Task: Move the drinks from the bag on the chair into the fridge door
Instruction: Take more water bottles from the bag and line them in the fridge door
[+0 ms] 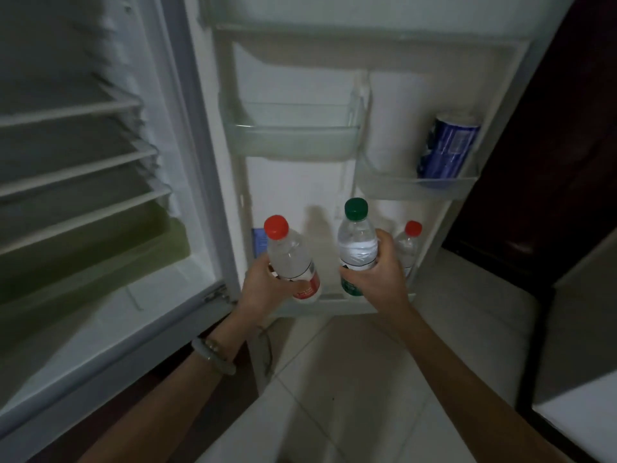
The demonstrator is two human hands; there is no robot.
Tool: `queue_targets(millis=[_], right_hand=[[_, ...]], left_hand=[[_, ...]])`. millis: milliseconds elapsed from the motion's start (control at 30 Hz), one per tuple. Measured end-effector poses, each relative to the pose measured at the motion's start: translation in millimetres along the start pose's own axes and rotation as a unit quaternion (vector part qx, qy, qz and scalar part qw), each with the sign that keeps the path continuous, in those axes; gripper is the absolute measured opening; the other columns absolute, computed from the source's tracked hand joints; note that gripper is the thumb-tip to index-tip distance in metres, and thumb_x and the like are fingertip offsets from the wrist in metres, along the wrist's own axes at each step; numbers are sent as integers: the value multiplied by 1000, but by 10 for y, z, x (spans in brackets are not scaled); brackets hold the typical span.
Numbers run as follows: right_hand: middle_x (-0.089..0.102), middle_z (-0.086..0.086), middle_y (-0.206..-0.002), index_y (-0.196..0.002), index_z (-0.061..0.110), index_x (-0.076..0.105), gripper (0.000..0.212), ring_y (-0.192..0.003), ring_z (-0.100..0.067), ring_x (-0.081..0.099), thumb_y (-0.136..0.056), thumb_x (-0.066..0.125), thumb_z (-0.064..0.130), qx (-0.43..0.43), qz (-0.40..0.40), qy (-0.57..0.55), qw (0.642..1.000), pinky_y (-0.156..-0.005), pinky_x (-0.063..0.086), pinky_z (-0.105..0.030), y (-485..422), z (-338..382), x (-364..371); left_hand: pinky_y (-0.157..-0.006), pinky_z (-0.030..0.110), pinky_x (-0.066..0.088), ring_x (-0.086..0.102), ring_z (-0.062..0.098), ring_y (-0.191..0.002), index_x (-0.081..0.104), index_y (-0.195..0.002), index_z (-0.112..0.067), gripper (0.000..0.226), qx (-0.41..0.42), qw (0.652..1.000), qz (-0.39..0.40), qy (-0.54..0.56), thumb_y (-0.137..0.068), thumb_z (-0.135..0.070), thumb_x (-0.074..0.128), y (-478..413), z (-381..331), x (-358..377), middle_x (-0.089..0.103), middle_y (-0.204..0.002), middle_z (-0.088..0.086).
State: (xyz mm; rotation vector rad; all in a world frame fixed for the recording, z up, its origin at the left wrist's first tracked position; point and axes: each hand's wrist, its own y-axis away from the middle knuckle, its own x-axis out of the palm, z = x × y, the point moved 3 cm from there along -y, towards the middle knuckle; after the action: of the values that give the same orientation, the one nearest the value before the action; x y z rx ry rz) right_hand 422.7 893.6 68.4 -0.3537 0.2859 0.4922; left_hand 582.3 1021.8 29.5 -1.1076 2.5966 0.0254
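My left hand [262, 289] grips a clear water bottle with a red cap [290, 255], tilted a little left, its base at the bottom shelf of the open fridge door [330, 304]. Around a green-capped water bottle [357, 242] my right hand [379, 274] is closed, and that bottle stands upright in the same shelf. Behind my right hand stands a second red-capped bottle [409, 243] at the shelf's right end. A blue can [445, 148] rests in the small upper right door bin [384, 182]. The bag and chair are out of view.
The fridge interior [76, 162] with white wire shelves and a greenish drawer lies open at the left. An empty clear door bin [290, 138] hangs above the bottles. Pale floor tiles [350, 379] lie below; dark furniture [551, 162] stands at the right.
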Motion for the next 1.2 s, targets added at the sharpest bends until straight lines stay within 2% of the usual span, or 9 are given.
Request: queue_targets(millis=[133,233,367,533,700,833,933,1000,1200], right_hand=[[59,0,-99,-120,16,43,72,-89,-21,60,-60,82,6,22,-29,28,999,-78,51,-33,-338,-273,17],[58,2,-103,-121,12,44,74,-95,-20,59,-59,84,10,25,-36,56,997,-83,49,-32,-476,-478,48],[64,-6,-96,-104,11,53,59,-89,-24,63,-55,86,16,16,-49,94,994,-78,54,-36,-595,-766,102],[62,-2,-103,-110,17,50,64,-93,-18,61,-57,84,26,56,-18,117,991,-80,54,-36,-655,-1081,146],[64,1,-91,-98,17,51,48,-83,-14,62,-61,81,20,51,11,122,991,-73,54,-30,-720,-1196,88],[66,-8,-89,-93,9,54,41,-81,-18,62,-61,81,8,8,42,115,992,-74,54,-33,-726,-1152,77],[67,-2,-79,-84,13,57,30,-74,-16,65,-64,79,14,7,81,139,987,-70,57,-34,-758,-1213,147],[65,0,-83,-89,13,55,35,-79,-15,63,-65,77,27,18,86,136,987,-76,56,-35,-791,-1293,164],[63,-1,-94,-98,15,51,44,-88,-16,61,-67,80,24,20,117,130,984,-83,52,-32,-877,-1343,143]], left_hand=[[-84,29,49,62,14,-97,58,-115,-18,61,4,999,37,-20,-60,-19,85,-426,143,264,66,-104,-3],[-83,27,44,58,11,-98,55,-122,-21,68,-13,998,51,-38,-61,-18,85,-613,271,465,63,-109,-6],[-81,24,42,60,16,-101,54,-119,-21,69,-49,995,61,-57,-58,-19,86,-711,450,717,62,-108,-5],[-82,25,41,59,17,-100,55,-116,-20,59,-68,994,47,-77,-65,-21,83,-683,524,975,65,-110,1],[-84,31,46,62,25,-98,57,-105,-13,43,-103,986,18,-130,-71,-30,77,-679,485,1149,66,-106,8],[-87,40,49,62,30,-97,57,-103,-9,41,-118,980,-7,-163,-75,-33,73,-685,442,1217,66,-105,11],[-88,39,49,61,29,-98,56,-105,-8,41,-128,977,-20,-171,-75,-30,73,-672,448,1242,65,-105,11],[-85,35,47,61,29,-99,55,-107,-8,45,-135,975,-25,-175,-74,-31,75,-664,432,1241,65,-107,12],[-85,35,49,62,25,-96,54,-106,-11,49,-147,972,-31,-182,-71,-37,76,-644,409,1233,65,-104,8]])
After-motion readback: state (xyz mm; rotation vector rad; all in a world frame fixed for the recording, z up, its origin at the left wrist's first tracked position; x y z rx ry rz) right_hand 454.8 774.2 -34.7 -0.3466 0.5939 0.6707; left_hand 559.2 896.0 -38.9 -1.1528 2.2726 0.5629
